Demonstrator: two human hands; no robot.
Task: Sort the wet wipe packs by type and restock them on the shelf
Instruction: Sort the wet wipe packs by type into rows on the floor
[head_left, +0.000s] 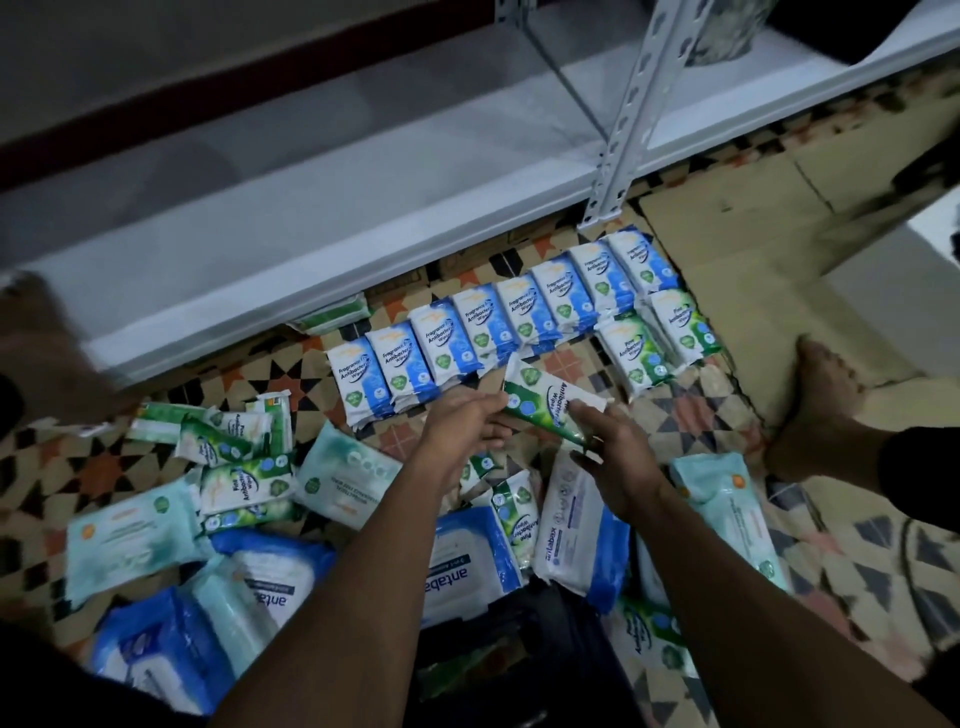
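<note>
Currently sorting is in hand: both hands hold one green pack above the floor, left hand gripping its near end, right hand pinching the other. Next move, by judgement: lay it beside the two green packs right of the blue row. Shelf not yet stocked.

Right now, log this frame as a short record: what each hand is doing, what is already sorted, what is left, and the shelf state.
left hand: holds one end of the green pine pack
right hand: holds the other end of the same pack
sorted row: blue fragrance-free packs lined up on the floor mat
started group: two green pine packs right of that row
unsorted pile: mixed packs near the person
shelf: lowest board shows no packs
</note>
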